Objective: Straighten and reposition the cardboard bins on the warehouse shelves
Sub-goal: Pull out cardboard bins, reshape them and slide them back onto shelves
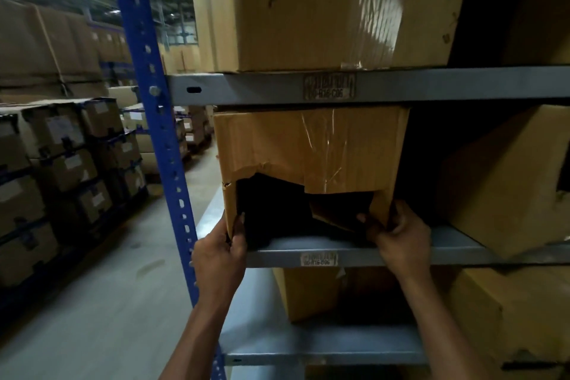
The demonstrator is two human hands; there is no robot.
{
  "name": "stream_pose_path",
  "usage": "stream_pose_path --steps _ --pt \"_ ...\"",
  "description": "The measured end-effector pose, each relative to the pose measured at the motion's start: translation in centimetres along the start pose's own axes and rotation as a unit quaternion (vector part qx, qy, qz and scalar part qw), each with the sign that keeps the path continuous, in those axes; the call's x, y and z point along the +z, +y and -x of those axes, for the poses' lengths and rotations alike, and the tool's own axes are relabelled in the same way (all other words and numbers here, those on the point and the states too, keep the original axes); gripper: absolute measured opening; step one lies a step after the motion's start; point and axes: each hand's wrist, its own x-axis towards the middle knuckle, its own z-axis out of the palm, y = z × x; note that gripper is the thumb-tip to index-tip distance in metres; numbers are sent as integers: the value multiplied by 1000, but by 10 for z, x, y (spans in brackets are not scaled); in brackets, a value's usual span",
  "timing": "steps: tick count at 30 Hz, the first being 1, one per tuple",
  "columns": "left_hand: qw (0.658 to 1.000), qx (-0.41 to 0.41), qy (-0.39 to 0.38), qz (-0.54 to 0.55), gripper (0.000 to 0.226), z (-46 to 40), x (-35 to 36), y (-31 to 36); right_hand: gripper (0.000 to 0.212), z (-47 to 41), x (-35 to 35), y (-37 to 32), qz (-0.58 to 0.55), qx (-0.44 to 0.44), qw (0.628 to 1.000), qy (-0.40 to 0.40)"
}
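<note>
Step in hand: looks like the squaring-up of the middle-shelf bin (311, 145), the torn one with the ragged cutout in its front face. Both hands are on it, so I'd say this one is mid-adjustment, not finished.

Left hand (220, 251): clamped on the bin's front left corner, fingers hooked inside the cutout edge, thumb side on the outside wall.

Right hand (398, 233): gripping the front right corner post of the same bin, thumb tucked into the opening, fingers wrapped round the outside.

Where the bin sits: on the grey middle shelf (447, 248), hard against the left end near the blue upright (148, 108), tucked right under the shelf beam above (462, 83). There's a dark gap between it and the neighbour bin (493, 182) on the right, which is clearly cocked at an angle.

Which way it points: open face towards the aisle. Long axis probably runs back into the rack, but the rear is hidden, so that's a guess.

Next move: probably an even two-handed shove or twist so the front lines up with the shelf lip. Go easy, that torn cardboard and peeling tape (327, 139) could rip further.
</note>
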Motion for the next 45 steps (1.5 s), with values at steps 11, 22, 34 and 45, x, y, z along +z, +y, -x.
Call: stream_pose_path --steps 11,22,34,45 --pt "998 25 -53 -13 12 56 -101 20 7 98 -36 -32 32 51 996 63" --pt "996 -8 -86 -22 15 147 -212 63 14 226 -122 -89 35 46 998 31" --pt "996 -40 -38 -70 28 323 -311 147 8 375 -277 -124 -45 61 997 -25" --pt "997 -76 -24 -11 28 462 -434 213 24 503 -382 -200 -128 -93 987 22"
